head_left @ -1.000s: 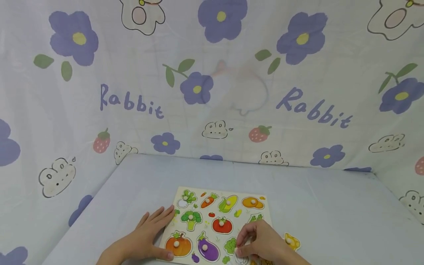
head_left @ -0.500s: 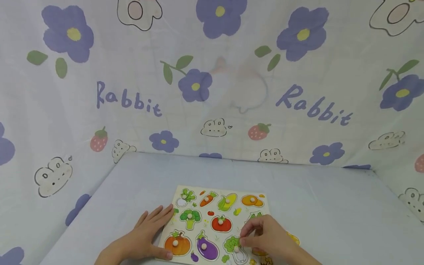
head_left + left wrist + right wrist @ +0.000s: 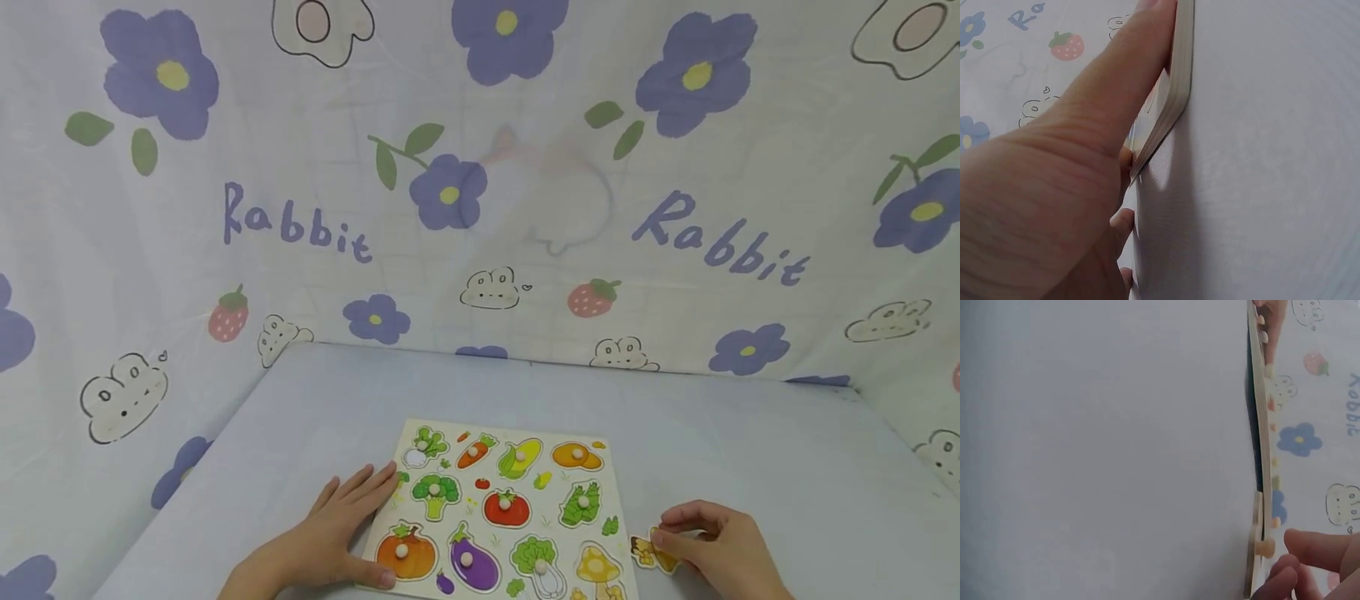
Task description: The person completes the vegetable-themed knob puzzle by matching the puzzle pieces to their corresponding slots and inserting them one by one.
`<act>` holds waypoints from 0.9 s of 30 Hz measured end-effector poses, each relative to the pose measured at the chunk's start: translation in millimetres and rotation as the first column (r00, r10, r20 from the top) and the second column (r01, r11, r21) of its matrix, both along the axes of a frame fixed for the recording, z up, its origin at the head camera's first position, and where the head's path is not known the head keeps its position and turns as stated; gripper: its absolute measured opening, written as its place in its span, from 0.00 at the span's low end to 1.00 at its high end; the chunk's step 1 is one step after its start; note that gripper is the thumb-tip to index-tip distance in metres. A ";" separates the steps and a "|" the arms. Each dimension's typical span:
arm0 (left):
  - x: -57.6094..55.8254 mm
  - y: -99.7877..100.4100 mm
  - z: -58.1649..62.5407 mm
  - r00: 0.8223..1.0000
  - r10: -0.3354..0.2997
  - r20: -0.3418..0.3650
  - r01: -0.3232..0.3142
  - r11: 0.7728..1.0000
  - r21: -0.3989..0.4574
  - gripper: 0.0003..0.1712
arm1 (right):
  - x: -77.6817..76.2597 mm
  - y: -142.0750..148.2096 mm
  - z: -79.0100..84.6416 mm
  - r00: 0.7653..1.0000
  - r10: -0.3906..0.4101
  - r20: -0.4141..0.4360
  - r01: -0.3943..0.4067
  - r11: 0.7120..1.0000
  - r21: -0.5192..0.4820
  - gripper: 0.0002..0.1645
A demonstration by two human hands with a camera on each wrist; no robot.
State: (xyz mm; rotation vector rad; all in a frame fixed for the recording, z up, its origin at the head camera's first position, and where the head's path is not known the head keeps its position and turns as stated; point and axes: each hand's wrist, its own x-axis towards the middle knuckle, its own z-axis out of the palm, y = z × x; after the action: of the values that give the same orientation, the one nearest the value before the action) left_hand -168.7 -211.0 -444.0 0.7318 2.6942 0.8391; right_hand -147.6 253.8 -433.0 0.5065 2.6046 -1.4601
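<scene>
A wooden vegetable puzzle board (image 3: 555,517) lies on the table, bearing several knobbed pieces such as the tomato piece (image 3: 507,507) and the cabbage piece (image 3: 538,567). My left hand (image 3: 322,525) rests along its left edge, fingers spread and thumb over the near corner; the left wrist view shows the thumb against the board's edge (image 3: 1179,81). Right of the board, a yellow mushroom piece (image 3: 642,552) lies partly hidden under my right hand (image 3: 723,546). In the right wrist view, thumb and fingers are bent around a small gap, just short of the mushroom's knob (image 3: 1265,548).
At the board's lower right, a mushroom-shaped slot (image 3: 598,567) shows a printed mushroom and no knob. The pale table (image 3: 750,442) runs back to a white curtain (image 3: 555,325) with flowers and rabbits.
My right hand has left the cabbage piece, whose knob now shows, and moved right to the mushroom piece beside the board. My left hand stays on the board's left edge.
</scene>
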 end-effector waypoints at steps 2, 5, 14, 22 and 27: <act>-0.2 -0.2 -0.2 1.000 -0.002 0.001 0.002 1.000 0.002 0.66 | 2.1 2.4 -3.2 0.999 -0.037 0.028 0.037 0.999 -0.028 0.29; -0.5 -0.9 -0.8 1.000 -0.004 -0.002 0.004 1.000 0.002 0.65 | 3.4 2.9 -6.8 0.996 -0.070 0.052 0.073 0.995 -0.072 0.32; -0.6 -0.9 -0.6 1.000 -0.010 0.004 0.010 1.000 0.009 0.65 | 1.0 0.4 -12.9 0.994 -0.069 0.086 0.077 0.992 -0.100 0.31; 0.9 -0.5 0.2 1.000 -0.001 0.012 0.001 1.000 0.006 0.65 | 2.1 -3.0 -12.2 0.996 -0.063 0.065 0.068 0.996 -0.065 0.27; 0.0 -0.9 0.0 1.000 0.002 0.017 -0.002 1.000 0.003 0.65 | 2.0 -2.3 -11.5 0.996 -0.061 0.060 0.063 0.997 -0.036 0.26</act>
State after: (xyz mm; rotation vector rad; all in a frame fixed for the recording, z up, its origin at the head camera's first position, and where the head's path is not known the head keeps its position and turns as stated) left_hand -168.7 -211.9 -444.0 0.7198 2.6800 0.8460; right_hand -145.6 251.5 -444.4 0.6216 2.5332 -1.4865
